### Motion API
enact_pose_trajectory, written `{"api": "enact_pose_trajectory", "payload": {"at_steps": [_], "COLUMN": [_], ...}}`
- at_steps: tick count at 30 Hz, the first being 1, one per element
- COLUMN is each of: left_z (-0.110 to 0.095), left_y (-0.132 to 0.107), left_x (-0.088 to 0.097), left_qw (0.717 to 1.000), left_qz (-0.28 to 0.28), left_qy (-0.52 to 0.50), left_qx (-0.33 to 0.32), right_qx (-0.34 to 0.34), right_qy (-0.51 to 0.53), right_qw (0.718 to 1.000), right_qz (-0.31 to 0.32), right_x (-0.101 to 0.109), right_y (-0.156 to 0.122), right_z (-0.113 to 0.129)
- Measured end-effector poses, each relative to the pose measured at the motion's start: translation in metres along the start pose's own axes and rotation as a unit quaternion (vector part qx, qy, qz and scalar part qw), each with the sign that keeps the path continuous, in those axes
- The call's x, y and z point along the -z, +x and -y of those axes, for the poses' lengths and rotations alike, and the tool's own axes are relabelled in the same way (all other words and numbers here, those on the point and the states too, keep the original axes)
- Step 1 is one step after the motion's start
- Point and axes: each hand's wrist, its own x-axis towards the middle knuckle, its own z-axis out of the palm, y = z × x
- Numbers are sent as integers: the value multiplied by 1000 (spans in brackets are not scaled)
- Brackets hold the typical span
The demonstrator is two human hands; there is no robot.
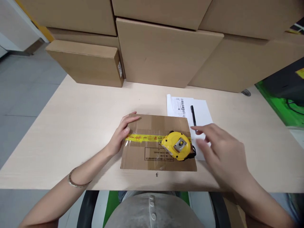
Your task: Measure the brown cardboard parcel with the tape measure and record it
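A flat cardboard box (pixel 135 160) with yellow printed tape across its top lies near the front of the table. My left hand (pixel 118 134) holds its left edge, the fingers at the far left corner and the thumb on the side. On the right part of the box rests a yellow tape measure (pixel 179 144) with a metal belt clip facing up and a black strap. Just right of it, my right hand (pixel 220 148) hovers with thumb and fingers apart, holding nothing. Behind the box's right corner are white papers (pixel 201 109) with a black pen (pixel 193 114) on them.
Large cardboard boxes (pixel 163 52) stand along the table's back edge. A smaller carton (pixel 95 68) sits at the back left. A dark object (pixel 282 85) is beyond the right edge on a green surface. The table's front edge runs close to my body.
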Motion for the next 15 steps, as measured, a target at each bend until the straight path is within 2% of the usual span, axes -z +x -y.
{"api": "enact_pose_trajectory", "payload": {"at_steps": [2,3,4,6,8,10,12,15], "left_z": [1,1,1,1,1,0,0,1], "left_y": [1,1,2,4,6,7,8,8], "left_x": [0,1,2,5,7,9,9,8], "left_qw": [999,998,997,995,994,992,990,985], "left_qz": [5,10,18,35,51,59,57,43], "left_qy": [-37,-55,-70,-88,-95,-106,-124,-156], "left_qx": [5,11,18,28,29,32,38,64], "right_qx": [88,109,114,81,35,12,35,128], "right_qy": [-4,4,28,124,237,302,327,332], "right_qw": [996,994,993,987,963,939,927,915], "right_qz": [-4,-2,9,60,124,164,183,191], "right_x": [5,4,3,-3,-9,-15,-20,-23], "right_y": [-11,-14,-15,-15,-10,1,17,45], "right_z": [21,28,33,38,43,51,65,88]}}
